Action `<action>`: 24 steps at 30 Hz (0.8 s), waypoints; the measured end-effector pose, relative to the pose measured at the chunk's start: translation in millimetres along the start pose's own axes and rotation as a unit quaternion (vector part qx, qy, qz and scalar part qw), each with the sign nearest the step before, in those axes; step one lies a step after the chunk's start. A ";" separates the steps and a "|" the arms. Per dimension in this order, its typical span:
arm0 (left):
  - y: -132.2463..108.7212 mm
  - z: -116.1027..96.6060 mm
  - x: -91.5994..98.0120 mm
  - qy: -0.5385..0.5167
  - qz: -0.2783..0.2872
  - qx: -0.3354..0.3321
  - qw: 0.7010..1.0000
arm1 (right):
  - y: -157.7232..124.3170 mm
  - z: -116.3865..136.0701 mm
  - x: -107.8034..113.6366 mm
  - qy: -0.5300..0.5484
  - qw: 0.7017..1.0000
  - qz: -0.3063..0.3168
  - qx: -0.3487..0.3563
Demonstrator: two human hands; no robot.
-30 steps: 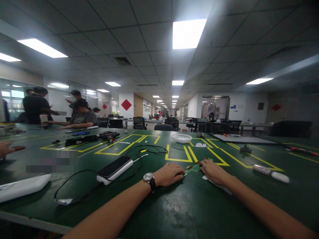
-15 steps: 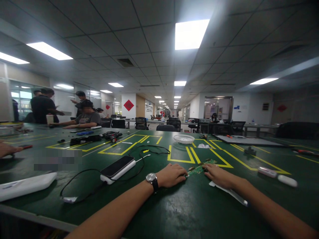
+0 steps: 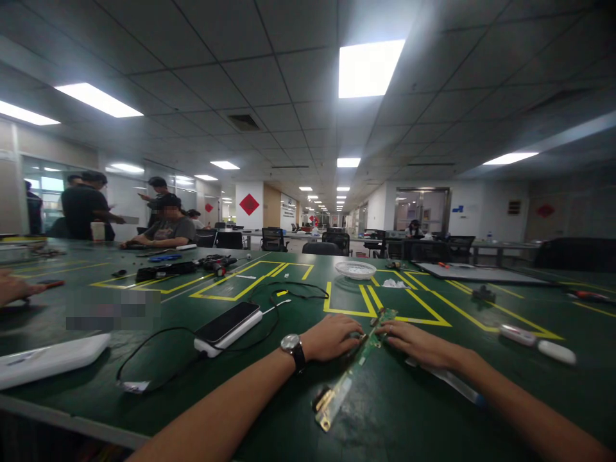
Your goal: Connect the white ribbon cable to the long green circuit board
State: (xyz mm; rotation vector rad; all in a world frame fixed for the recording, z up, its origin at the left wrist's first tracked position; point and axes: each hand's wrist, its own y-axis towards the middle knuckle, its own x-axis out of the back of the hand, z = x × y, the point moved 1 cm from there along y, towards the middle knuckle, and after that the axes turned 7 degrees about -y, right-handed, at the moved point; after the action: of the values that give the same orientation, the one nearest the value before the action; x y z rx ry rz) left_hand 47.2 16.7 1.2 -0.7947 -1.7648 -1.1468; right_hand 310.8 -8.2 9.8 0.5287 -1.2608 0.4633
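A long, narrow green circuit board (image 3: 369,353) lies slantwise between my two hands. Its near end, with a metallic strip and a dark part, points down toward me. My left hand (image 3: 332,337), below a wristwatch (image 3: 291,344), has its curled fingers at the board's left edge. From the other side, my right hand (image 3: 409,340) grips the board near its far end, fingers bent over the edge. Parts of both hands' fingertips are hard to make out. Beneath my right wrist lies a whitish translucent strip (image 3: 455,384), partly covered by the forearm.
A phone (image 3: 228,322) rests on a white block with a black cable. Beyond are a white plastic basket (image 3: 355,269) and crumpled paper (image 3: 393,283). Two small rounded items, including a white one (image 3: 557,351), lie right. Another person's hand (image 3: 17,289) is far left.
The circuit board has turned, its near end now swung out toward me and more of it showing. My right hand has shifted left, closer to my left hand.
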 end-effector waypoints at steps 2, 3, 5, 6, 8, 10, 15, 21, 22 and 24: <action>-1.3 0.4 -0.9 0.003 0.011 0.010 1.000 | 2.5 16.2 0.5 0.033 0.998 0.010 0.043; -1.9 0.2 -1.4 0.004 0.018 0.016 1.000 | 3.9 24.6 0.7 0.046 0.997 0.014 0.060; -2.6 -1.0 -2.4 0.003 0.032 0.018 0.999 | 6.8 37.9 1.5 0.060 0.995 0.014 0.082; -2.7 -1.9 -2.9 0.001 0.037 0.016 0.999 | 8.1 41.4 2.5 0.062 0.994 0.007 0.086; -2.7 -3.5 -3.7 -0.002 0.044 0.014 0.999 | 9.4 40.0 6.1 0.039 0.997 -0.018 0.064; -2.5 -4.5 -4.0 0.001 0.043 0.016 0.999 | 7.3 27.8 12.0 -0.026 0.998 -0.053 -0.002; -2.6 -5.0 -3.7 -0.003 0.049 0.011 0.999 | -11.1 -11.5 26.0 -0.157 0.970 -0.045 -0.180; -3.0 -5.3 -3.4 -0.028 0.076 0.014 0.997 | -14.5 -4.9 19.3 -0.088 0.985 0.020 -0.151; -2.9 -5.3 -3.5 -0.026 0.076 0.014 0.997 | -12.1 -0.6 16.5 -0.077 0.987 0.016 -0.138; -2.5 -4.9 -4.1 -0.021 0.074 0.011 0.997 | -6.9 7.5 10.7 -0.061 0.992 0.001 -0.112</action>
State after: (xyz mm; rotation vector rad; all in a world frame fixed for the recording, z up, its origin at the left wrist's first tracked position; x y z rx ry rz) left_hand 48.4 11.0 -2.5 -0.9261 -1.7186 -1.0185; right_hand 311.8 -17.8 21.0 0.3697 -1.4106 0.2896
